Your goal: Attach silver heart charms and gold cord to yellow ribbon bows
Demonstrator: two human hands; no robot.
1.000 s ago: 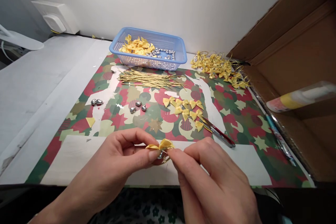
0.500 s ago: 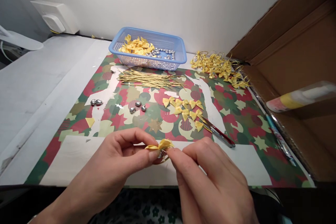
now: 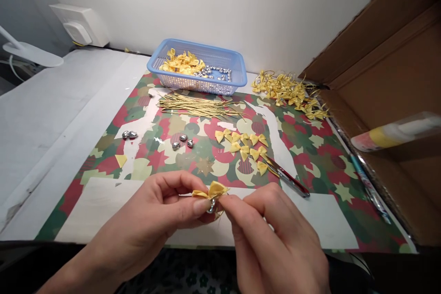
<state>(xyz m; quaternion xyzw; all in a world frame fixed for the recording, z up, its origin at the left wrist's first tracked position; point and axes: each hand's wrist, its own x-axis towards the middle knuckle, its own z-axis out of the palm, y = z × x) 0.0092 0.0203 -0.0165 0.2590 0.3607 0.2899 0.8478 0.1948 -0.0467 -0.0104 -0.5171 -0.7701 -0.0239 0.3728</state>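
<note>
Near the front edge of the patterned mat (image 3: 310, 161), my left hand (image 3: 155, 220) and my right hand (image 3: 275, 234) both pinch one small yellow ribbon bow (image 3: 211, 191). A silver bead (image 3: 211, 206) and a bit of gold wire show just under the bow, between my fingertips. Both hands are closed on this piece, thumb against forefinger.
Several loose yellow bows (image 3: 246, 144) and red-handled pliers (image 3: 287, 178) lie beyond my right hand. Silver beads (image 3: 182, 141), gold wires (image 3: 200, 105), a blue basket (image 3: 241, 76) of bows and beads, finished bows (image 3: 292, 94) and a cardboard box (image 3: 396, 92) are farther off.
My hands stay pinched on the bow and have hardly moved. The whole view has shifted slightly, so the table objects sit a little lower in the picture.
</note>
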